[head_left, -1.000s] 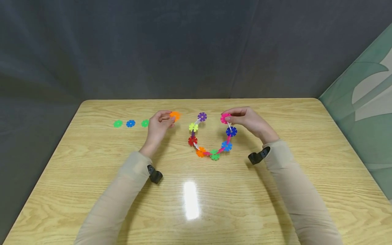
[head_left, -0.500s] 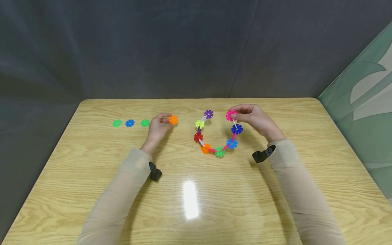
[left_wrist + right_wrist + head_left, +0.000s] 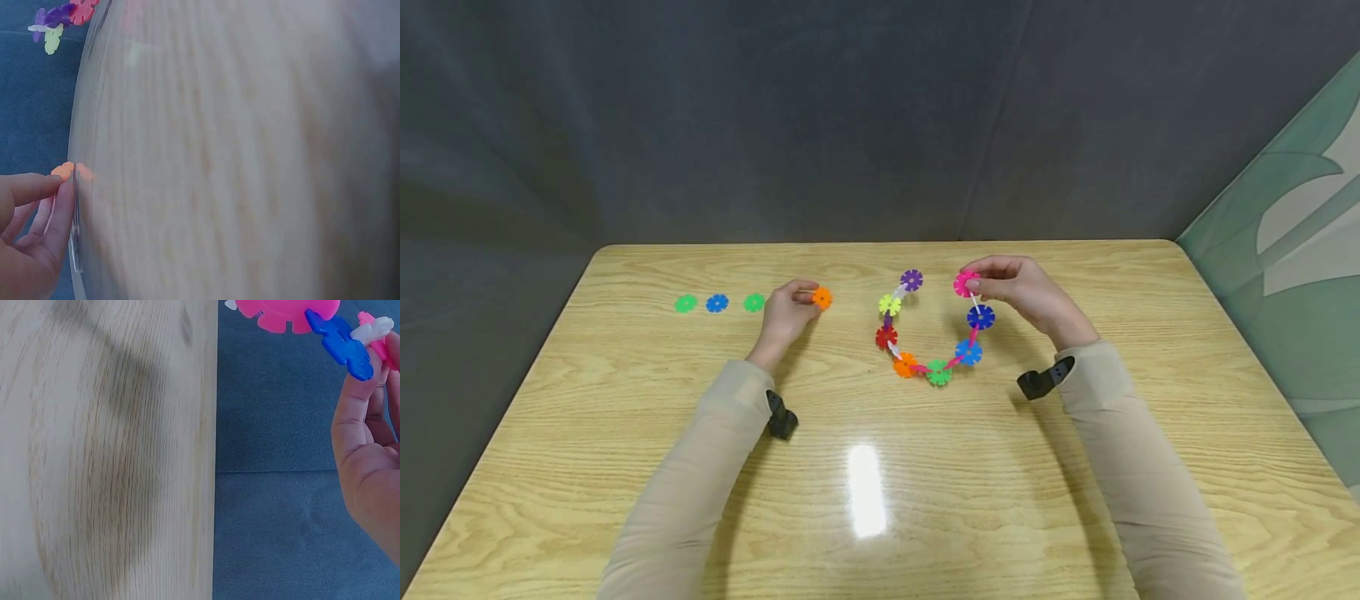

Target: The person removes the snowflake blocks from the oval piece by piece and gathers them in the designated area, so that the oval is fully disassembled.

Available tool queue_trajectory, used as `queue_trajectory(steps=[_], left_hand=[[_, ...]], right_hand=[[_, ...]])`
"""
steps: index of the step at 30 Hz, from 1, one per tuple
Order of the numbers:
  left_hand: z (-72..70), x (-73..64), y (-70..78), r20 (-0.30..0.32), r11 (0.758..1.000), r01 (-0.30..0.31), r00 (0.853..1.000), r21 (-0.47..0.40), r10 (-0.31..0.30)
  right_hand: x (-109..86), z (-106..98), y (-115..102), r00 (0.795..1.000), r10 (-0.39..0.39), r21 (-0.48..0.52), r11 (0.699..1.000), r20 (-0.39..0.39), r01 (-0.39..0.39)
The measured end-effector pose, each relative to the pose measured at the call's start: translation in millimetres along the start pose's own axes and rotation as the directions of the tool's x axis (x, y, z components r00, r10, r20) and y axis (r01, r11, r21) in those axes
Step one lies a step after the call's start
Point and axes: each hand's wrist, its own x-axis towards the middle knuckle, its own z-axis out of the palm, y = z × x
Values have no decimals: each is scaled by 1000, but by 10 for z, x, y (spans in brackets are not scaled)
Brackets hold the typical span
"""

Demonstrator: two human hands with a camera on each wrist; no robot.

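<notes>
My left hand (image 3: 786, 315) pinches an orange notched disc (image 3: 822, 297) between thumb and fingers. In the left wrist view this orange disc (image 3: 63, 170) is right at the tabletop. With my right hand (image 3: 1022, 292) I pinch a pink notched disc (image 3: 964, 283), the end piece of a U-shaped chain of interlocked snowflake discs. White, dark blue (image 3: 981, 317), light blue (image 3: 968, 352), green (image 3: 938, 372), orange (image 3: 906, 365), red (image 3: 886, 337), yellow (image 3: 890, 305) and purple (image 3: 912, 280) pieces follow along it. A gap separates the purple and pink ends.
Left of my left hand, a green disc (image 3: 686, 303), a blue disc (image 3: 717, 303) and another green disc (image 3: 754, 302) lie in a row on the wooden table (image 3: 940, 500). Behind it rises a dark cloth wall (image 3: 880, 125); a green patterned panel (image 3: 1300, 250) stands at right.
My right hand has shifted the chain to the right and slightly up in the head view. The left hand has brought its orange disc down and slightly left.
</notes>
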Motion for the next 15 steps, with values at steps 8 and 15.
queue_trajectory(steps=[8,15], left_hand=[[-24,3,-22,17,1000,18,1000,10,-18],[-37,10,-36,16,999,26,1000,19,-26]], right_hand=[[5,6,4,1000,13,-1,1000,-4,-13],[8,11,-6,1000,10,23,1000,1,-10]])
